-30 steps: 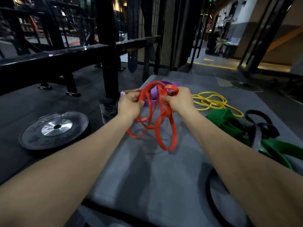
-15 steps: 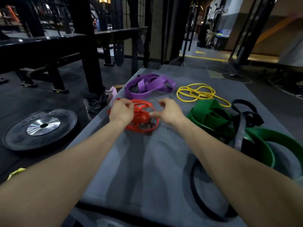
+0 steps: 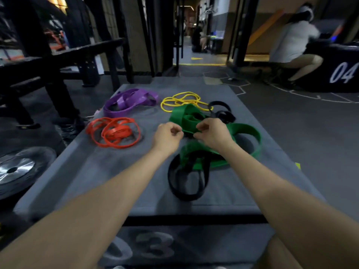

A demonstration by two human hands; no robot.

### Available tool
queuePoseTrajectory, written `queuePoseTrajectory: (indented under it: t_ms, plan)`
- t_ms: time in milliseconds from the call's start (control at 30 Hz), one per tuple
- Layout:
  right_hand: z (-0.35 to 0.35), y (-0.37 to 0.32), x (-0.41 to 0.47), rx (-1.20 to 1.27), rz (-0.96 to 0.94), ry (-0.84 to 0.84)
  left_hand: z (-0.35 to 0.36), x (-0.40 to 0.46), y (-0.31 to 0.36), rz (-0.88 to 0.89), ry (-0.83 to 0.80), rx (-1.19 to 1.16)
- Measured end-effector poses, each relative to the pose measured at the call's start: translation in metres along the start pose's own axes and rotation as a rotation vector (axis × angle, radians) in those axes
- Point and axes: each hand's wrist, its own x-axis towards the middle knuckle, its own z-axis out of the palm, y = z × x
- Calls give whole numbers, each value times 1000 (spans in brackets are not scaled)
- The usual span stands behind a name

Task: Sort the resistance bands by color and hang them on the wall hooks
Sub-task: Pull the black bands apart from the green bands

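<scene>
Head view: left hand (image 3: 167, 135) and right hand (image 3: 210, 133) both pinched on green band (image 3: 189, 118).

We see two bare forearms running up from the lower corners, with no sleeve showing on either. Our left hand (image 3: 167, 136) carries no ring, watch or glove, and our right hand (image 3: 212, 134) is equally plain, with no band at the wrist. Both arms look smooth and unmarked, slightly blurred near the bottom edge. At the lower right, a bare knee edges in.
</scene>
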Motion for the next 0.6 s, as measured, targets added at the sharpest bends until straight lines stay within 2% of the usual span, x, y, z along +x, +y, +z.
queuePoseTrajectory:
  t_ms: [133, 267, 367, 467, 600]
  plan:
    - [-30, 26, -14, 5, 69, 52, 27, -18, 14, 57, -111, 95]
    - [-25, 56, -26, 38, 131, 71, 47, -27, 0, 56, -176, 200]
    - [-15, 65, -27, -56, 86, -54, 53, -27, -14, 73, -167, 254]
    - [-16, 64, -18, -47, 47, -69, 52, -16, -12, 72, -180, 254]
    - [-10, 63, -18, -188, -28, -203, 44, -6, -15, 47, -283, 276]
